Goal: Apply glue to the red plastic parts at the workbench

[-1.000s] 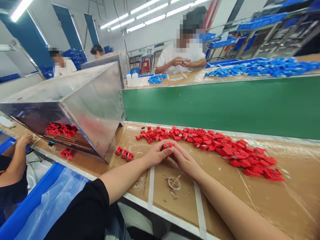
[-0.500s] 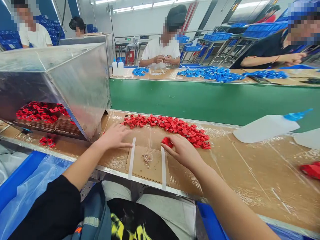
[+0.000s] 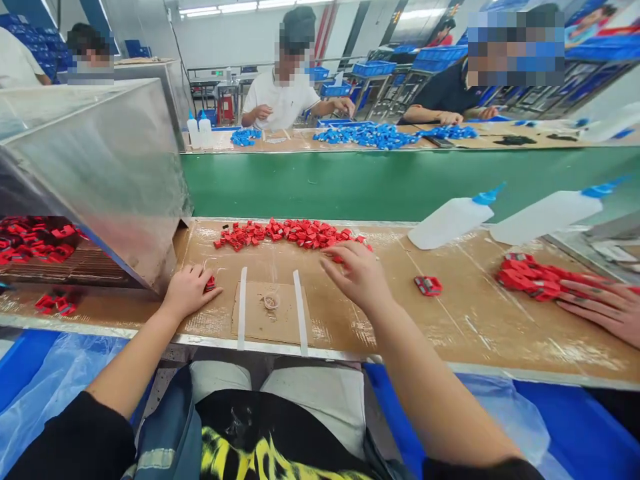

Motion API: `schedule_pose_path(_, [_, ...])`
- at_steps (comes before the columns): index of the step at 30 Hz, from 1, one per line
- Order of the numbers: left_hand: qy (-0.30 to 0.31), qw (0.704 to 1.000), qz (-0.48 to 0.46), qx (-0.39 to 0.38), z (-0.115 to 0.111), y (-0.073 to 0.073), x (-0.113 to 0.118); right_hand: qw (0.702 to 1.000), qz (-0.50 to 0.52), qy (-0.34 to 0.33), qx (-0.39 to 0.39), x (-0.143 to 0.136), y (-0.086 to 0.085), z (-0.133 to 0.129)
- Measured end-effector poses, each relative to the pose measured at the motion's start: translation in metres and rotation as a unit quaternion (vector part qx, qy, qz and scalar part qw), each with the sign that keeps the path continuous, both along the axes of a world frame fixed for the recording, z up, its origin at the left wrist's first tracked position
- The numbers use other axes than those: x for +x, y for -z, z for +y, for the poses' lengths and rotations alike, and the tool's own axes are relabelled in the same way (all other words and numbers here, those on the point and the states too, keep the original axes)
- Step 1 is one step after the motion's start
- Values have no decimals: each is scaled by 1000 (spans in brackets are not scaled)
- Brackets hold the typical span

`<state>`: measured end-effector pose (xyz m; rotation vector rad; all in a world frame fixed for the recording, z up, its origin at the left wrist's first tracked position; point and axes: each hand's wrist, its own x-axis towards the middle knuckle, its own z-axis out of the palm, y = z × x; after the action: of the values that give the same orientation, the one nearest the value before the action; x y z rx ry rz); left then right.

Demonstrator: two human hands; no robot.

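Note:
My left hand (image 3: 186, 293) rests on the cardboard-covered bench beside the metal housing, its thumb and fingers closed around a small red plastic part (image 3: 209, 284). Over the right end of a long heap of red plastic parts (image 3: 300, 233) is my right hand (image 3: 357, 275), fingers spread and bent slightly down. Its fingertips cover part of the heap, and I see nothing gripped in them. Between my hands lies a cardboard pad (image 3: 253, 317) edged by two white strips, with a small clear ring-shaped piece (image 3: 271, 301) on it.
A slanted metal housing (image 3: 115, 180) at left holds more red parts. Red parts (image 3: 427, 285) lie right of my hand. A co-worker's hand (image 3: 600, 303) touches another red pile (image 3: 530, 277). White bottles (image 3: 450, 223) lie behind. People sit beyond the green belt (image 3: 300, 183).
My view has swung right. My left hand has moved toward the housing and closed on a red part. My right hand no longer shows its red part and is over the heap; red parts appear to its right.

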<state>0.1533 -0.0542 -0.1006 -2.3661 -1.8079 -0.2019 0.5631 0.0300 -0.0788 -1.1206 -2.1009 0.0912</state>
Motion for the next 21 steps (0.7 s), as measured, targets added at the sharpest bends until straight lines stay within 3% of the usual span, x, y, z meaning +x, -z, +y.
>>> schedule_pose_path(3, [-21,986,-164,-28,4,-2,2,993,0,-74,-91,-49,-10,22])
schedule_pose_path(5, [-66,930,-359,-49,13,-7,11,978,-44,-151,-134,-67,-6,34])
schedule_pose_path(7, [-107,838,-529,-77,28,-14,24,956,-87,-232,-158,-74,4,39])
schedule_pose_path(10, [-113,653,-732,-158,58,-26,44,918,-128,-326,-186,-72,18,35])
schedule_pose_path(12, [-110,515,-823,-213,81,-31,57,899,-140,-366,-198,-71,22,30])
schedule_pose_path(13, [-113,478,-840,-230,91,-32,65,893,-139,-379,-198,-71,23,28])
schedule_pose_path(14, [-116,461,-846,-242,101,-31,73,891,-134,-387,-195,-71,23,26])
schedule_pose_path(16, [-110,473,-836,-256,116,-25,89,894,-117,-394,-178,-73,23,23])
schedule_pose_path(18, [-78,525,-810,-249,125,-15,104,900,-96,-394,-157,-75,22,22])
schedule_pose_path(21, [-26,640,-747,-179,126,-1,116,906,-78,-390,-147,-74,20,20])
